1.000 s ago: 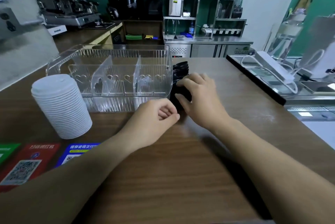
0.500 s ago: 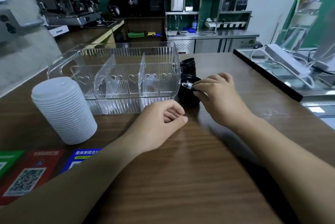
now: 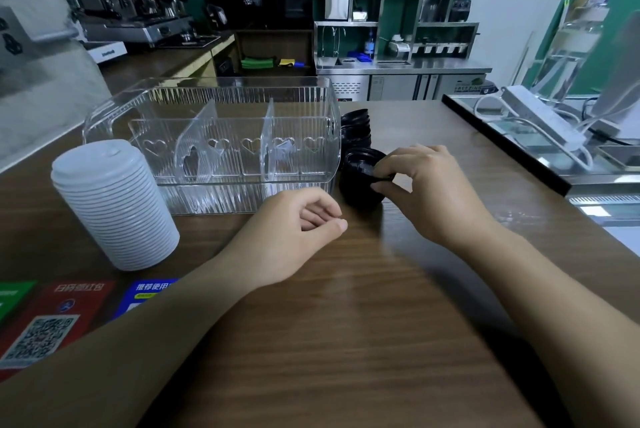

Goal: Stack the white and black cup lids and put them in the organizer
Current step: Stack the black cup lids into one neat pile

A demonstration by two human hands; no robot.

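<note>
A tall stack of white lids (image 3: 116,204) stands on the wooden counter at the left. Behind it sits the clear ribbed organizer (image 3: 221,98), with two dividers and nothing inside. Just right of the organizer is a short stack of black lids (image 3: 358,185), and a second black stack (image 3: 355,128) stands behind it. My right hand (image 3: 424,187) pinches the rim of the near black stack between thumb and fingers. My left hand (image 3: 291,237) rests on the counter in front of the organizer, fingers loosely curled and holding nothing.
QR-code stickers (image 3: 52,318) lie on the counter at the near left. A black-edged glass tray with a white power strip (image 3: 540,116) and cables runs along the right. An espresso machine (image 3: 131,2) and steel shelving stand beyond the counter.
My right hand slid from on top of the black lids to their right side and now pinches the rim. The camera has tilted slightly; my left hand has stayed put.
</note>
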